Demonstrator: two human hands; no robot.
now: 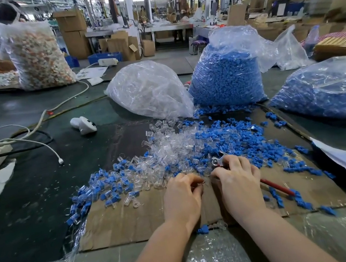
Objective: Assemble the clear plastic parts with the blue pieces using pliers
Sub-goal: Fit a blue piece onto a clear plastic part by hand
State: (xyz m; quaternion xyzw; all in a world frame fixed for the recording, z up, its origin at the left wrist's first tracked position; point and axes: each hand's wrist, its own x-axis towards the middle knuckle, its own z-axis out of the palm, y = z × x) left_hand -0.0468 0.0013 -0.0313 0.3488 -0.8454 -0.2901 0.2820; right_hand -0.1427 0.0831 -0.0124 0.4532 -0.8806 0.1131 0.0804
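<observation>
Glossy clear plastic parts [170, 147] and matt blue pieces [238, 138] lie on rough brown cardboard [136, 218].

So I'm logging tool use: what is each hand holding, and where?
The right hand grips the pliers around the red handles, just behind the metal head. The left hand is curled; what it pinches cannot be told.

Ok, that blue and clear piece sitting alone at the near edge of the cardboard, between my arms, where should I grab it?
Pinch the blue piece by its blue body, from above. It lies on its side at the cardboard edge, apart from the pile, so nothing crowds it. The left hand is nearer; the right hand holds the pliers.
</observation>
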